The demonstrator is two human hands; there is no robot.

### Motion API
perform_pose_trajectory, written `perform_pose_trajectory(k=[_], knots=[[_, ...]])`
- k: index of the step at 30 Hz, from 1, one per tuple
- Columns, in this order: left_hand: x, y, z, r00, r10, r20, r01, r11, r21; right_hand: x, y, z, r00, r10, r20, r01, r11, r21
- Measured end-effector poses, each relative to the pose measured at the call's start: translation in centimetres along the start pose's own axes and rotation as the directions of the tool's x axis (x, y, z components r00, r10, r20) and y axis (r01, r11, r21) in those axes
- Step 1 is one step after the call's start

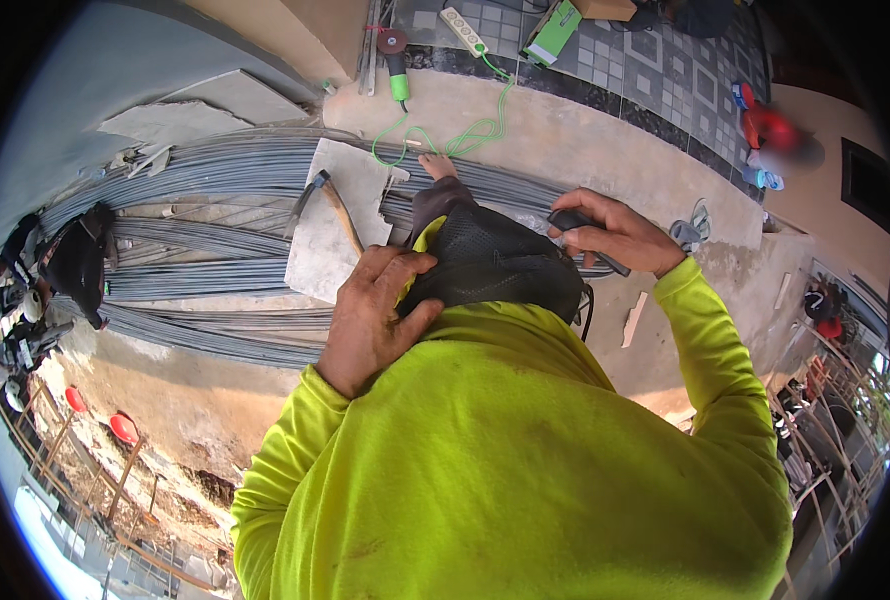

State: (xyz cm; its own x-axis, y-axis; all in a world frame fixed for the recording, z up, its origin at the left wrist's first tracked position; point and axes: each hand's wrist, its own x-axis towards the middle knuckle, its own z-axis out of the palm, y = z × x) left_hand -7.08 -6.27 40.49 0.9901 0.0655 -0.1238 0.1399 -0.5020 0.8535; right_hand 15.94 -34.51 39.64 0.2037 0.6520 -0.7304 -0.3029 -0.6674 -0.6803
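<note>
My left hand [373,312] is at the left edge of a black mesh cloth thing [500,262] in my lap, perhaps a bag or clothing. Its fingers and thumb are bent around that edge. In my right hand [620,235], on the right of the mesh, is a slim black object [567,219]; fingers and thumb cover its middle, and its kind is unclear. Beyond my left hand, a wooden-handled hammer [341,212] lies on a broken pale slab [310,250]. A bare foot [438,166] shows past the mesh.
Bundles of long grey rods [195,240] lie across the floor under the slab. Further off are a green angle grinder [397,75], its looped green cable [480,130], a power strip [463,32] and a green box [553,32]. A blurred red-clad figure [770,130] is at the far right.
</note>
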Motion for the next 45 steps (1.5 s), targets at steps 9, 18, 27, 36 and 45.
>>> perform_pose_trajectory(k=[9, 18, 27, 36, 45], knots=[[8.0, 2.4, 4.5, 0.911, 0.32, 0.258, -0.355, 0.929, 0.102, -3.0, -1.2, -0.2, 0.998, -0.05, 0.042, 0.047, 0.997, 0.062], [7.0, 3.4, 3.7, 0.881, 0.377, 0.284, -0.372, 0.925, -0.074, -3.7, -1.1, 0.3, 0.984, -0.156, 0.081, 0.141, 0.976, 0.164], [7.5, 4.4, 3.3, 0.892, 0.374, 0.255, -0.369, 0.927, -0.07, -4.0, -3.0, 3.6, 0.919, -0.378, -0.109, 0.311, 0.868, -0.388], [8.2, 4.6, 3.1, 0.908, 0.29, 0.302, -0.214, 0.941, -0.26, -3.2, -1.2, 5.3, 0.807, -0.548, -0.219, 0.446, 0.809, -0.383], [9.1, 5.2, 3.3, 0.917, 0.282, 0.282, -0.191, 0.931, -0.311, -2.0, -1.7, 6.8, 0.771, -0.523, -0.363, 0.448, 0.851, -0.275]])
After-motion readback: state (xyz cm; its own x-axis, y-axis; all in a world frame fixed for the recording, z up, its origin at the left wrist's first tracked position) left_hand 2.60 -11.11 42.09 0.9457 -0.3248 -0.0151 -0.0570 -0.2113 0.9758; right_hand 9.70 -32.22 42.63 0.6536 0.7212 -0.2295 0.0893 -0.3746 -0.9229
